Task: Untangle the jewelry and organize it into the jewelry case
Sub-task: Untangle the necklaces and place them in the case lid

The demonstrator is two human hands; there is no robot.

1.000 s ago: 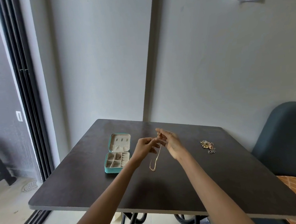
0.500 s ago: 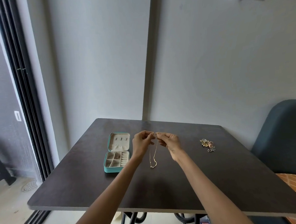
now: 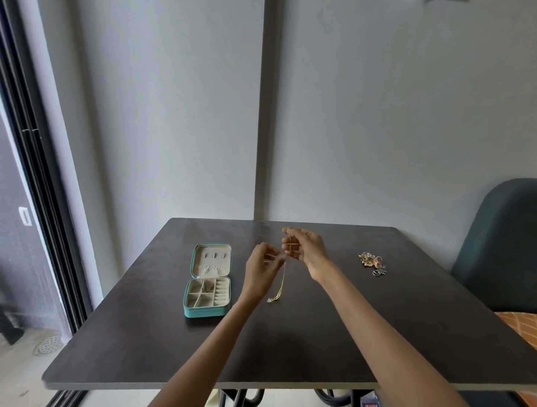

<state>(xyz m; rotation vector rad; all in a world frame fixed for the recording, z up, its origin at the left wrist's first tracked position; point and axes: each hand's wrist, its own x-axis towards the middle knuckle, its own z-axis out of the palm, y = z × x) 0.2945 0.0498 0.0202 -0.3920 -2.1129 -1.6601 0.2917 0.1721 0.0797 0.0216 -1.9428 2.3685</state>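
Head view: one chain point(image 3: 283, 279) is hanging above the worktop point(image 3: 332, 341), both hands pinching it; left hand point(image 3: 262, 271) and right hand point(image 3: 304, 248) are each gripping it. One open case point(image 3: 207, 289) is lying left; one jewelry pile point(image 3: 372, 262) right.

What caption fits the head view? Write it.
Both hands, left and right, hold a chain beside the open case.

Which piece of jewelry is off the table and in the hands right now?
The thin gold chain, pinched by both the left hand and right hand. The tangled pile lies untouched on the table to the right.
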